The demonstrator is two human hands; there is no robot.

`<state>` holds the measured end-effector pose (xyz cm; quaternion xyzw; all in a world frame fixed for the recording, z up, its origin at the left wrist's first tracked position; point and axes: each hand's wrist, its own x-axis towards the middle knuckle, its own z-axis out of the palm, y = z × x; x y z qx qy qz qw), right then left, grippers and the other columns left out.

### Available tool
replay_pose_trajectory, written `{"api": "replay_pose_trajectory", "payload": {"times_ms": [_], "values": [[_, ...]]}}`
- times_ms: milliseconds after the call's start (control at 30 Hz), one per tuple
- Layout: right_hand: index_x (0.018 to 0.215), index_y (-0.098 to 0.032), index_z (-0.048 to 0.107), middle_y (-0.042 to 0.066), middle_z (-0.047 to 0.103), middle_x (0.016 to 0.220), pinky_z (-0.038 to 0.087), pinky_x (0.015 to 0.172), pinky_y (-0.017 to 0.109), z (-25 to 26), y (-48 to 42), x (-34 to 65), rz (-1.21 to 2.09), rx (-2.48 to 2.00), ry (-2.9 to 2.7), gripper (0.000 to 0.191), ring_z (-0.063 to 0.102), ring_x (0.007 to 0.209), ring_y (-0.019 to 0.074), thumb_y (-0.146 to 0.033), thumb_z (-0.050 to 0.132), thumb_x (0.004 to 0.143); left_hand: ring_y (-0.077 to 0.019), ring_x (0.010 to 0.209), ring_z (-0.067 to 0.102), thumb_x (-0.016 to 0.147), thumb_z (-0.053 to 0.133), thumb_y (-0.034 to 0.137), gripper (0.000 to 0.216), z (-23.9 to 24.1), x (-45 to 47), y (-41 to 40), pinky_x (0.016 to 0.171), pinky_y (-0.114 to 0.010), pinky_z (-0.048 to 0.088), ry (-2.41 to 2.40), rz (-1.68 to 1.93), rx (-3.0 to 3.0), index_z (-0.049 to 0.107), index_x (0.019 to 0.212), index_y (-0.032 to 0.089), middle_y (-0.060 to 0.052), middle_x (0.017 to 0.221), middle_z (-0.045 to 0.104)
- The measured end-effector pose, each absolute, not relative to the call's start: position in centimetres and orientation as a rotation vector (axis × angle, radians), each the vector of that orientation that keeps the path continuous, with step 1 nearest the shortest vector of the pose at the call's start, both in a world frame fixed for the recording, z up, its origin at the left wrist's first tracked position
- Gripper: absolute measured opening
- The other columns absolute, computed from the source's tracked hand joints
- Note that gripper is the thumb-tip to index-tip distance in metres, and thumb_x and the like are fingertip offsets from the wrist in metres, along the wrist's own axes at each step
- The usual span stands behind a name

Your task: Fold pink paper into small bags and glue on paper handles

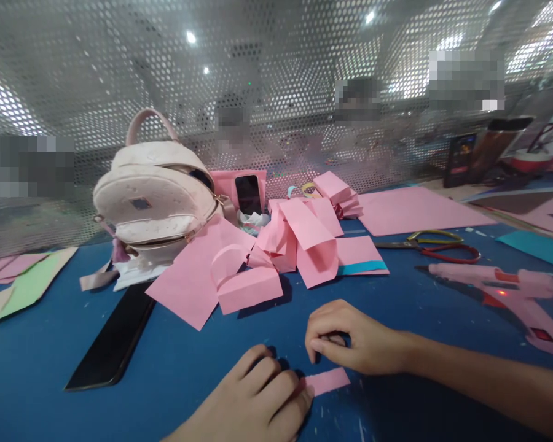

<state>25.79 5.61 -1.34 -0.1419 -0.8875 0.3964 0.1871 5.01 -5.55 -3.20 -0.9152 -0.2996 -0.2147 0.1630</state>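
Low in the view, my left hand point(262, 396) is closed on one end of a short pink paper strip point(329, 382), its thumb against the paper. The rest of the strip lies on the blue tabletop. Just above the strip's free end is my right hand point(350, 337), its fingers curled down and the thumb tip against them; I see nothing in its grasp. Beyond both hands sits a pile of folded pink paper pieces point(251, 285). Another folded pink piece point(357, 248) carries a blue stripe.
At right lie a pink hot glue gun point(498, 282) with a lit light and scissors point(442, 245). A black phone point(115, 337) and a pale backpack point(159, 190) occupy the left. Large pink sheets point(419, 209) are at the back, before a perforated metal screen point(276, 80).
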Motion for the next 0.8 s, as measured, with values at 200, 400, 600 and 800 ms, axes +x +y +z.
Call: {"api": "replay_pose_trajectory", "payload": {"times_ms": [200, 400, 600, 800], "values": [[0.072, -0.014, 0.071, -0.002, 0.056, 0.058, 0.036, 0.055, 0.021, -1.30, 5.61, 25.77, 1.112, -0.402, -2.515, 0.025, 0.041, 0.052, 0.0086, -0.014, 0.049, 0.085, -0.0175, 0.082, 0.053, 0.094, 0.055, 0.024, 0.025, -3.31, 4.91, -5.49, 0.091, -0.039, 0.037, -0.864, -0.608, -2.618, 0.065, 0.116, 0.018, 0.000, 0.096, 0.062], [0.072, -0.014, 0.070, -0.002, 0.055, 0.058, 0.035, 0.055, 0.020, -1.34, 5.68, 25.80, 1.090, -0.401, -2.512, 0.025, 0.041, 0.052, 0.0081, -0.013, 0.048, 0.084, -0.0188, 0.085, 0.053, 0.094, 0.053, 0.030, 0.037, -3.82, 4.78, -5.71, 0.093, -0.042, 0.038, -0.902, -0.489, -2.631, 0.057, 0.129, 0.019, -0.002, 0.097, 0.061], [0.072, -0.015, 0.070, -0.002, 0.055, 0.059, 0.035, 0.054, 0.020, -1.45, 5.60, 25.83, 1.105, -0.407, -2.513, 0.024, 0.041, 0.051, 0.0080, -0.013, 0.049, 0.084, -0.0183, 0.083, 0.053, 0.094, 0.053, 0.020, 0.028, -3.93, 5.12, -5.66, 0.094, -0.041, 0.036, -0.925, -0.569, -2.607, 0.063, 0.121, 0.018, -0.001, 0.092, 0.062], [0.074, -0.014, 0.070, -0.001, 0.058, 0.061, 0.036, 0.056, 0.020, -1.52, 5.70, 25.86, 1.113, -0.409, -2.532, 0.023, 0.043, 0.053, 0.0083, -0.012, 0.049, 0.084, -0.0174, 0.078, 0.052, 0.093, 0.057, 0.018, 0.022, -3.69, 5.21, -5.49, 0.095, -0.040, 0.035, -0.901, -0.579, -2.596, 0.067, 0.113, 0.018, 0.001, 0.091, 0.064]]}}
